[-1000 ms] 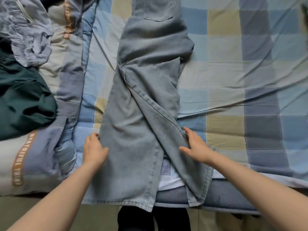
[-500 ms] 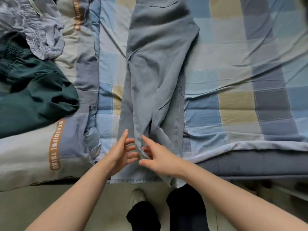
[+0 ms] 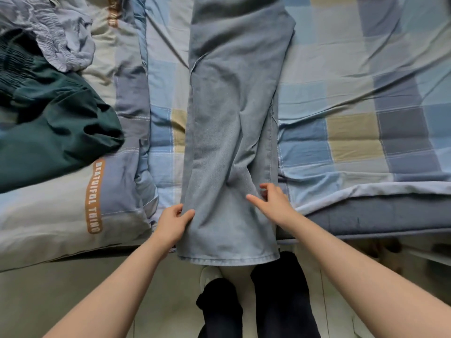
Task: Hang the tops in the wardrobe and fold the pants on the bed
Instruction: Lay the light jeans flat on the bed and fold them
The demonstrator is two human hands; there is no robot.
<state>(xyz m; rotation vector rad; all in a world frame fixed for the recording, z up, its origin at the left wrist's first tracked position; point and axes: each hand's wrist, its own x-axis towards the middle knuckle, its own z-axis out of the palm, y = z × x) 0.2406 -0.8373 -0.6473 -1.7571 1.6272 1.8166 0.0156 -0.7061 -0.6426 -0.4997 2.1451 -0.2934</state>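
- Denim hems hang over the bed's near edge at six o'clock, just above the person's dark-trousered legs (image 3: 268,301) on the pale floor.
- Left hand (image 3: 173,224) pinches the left edge of the jeans (image 3: 231,142), thumb on top of the cloth and fingers curled under it.
- Right hand (image 3: 271,203) lies on the right edge at about four o'clock, fingers loosely spread; whether it nips the seam, I cannot tell.
- Both legs of the jeans lie stacked one on the other, running lengthwise toward twelve o'clock on the checked sheet (image 3: 353,132).
- To my eye the fold is in hand: halved lengthwise, with the cross-folds left. Next the hems likely need lifting toward the waist, once the wrinkles near the middle are smoothed.
- At ten o'clock a dark green garment (image 3: 56,132) and a crinkled lilac garment (image 3: 56,37) wait on the quilt (image 3: 117,186).
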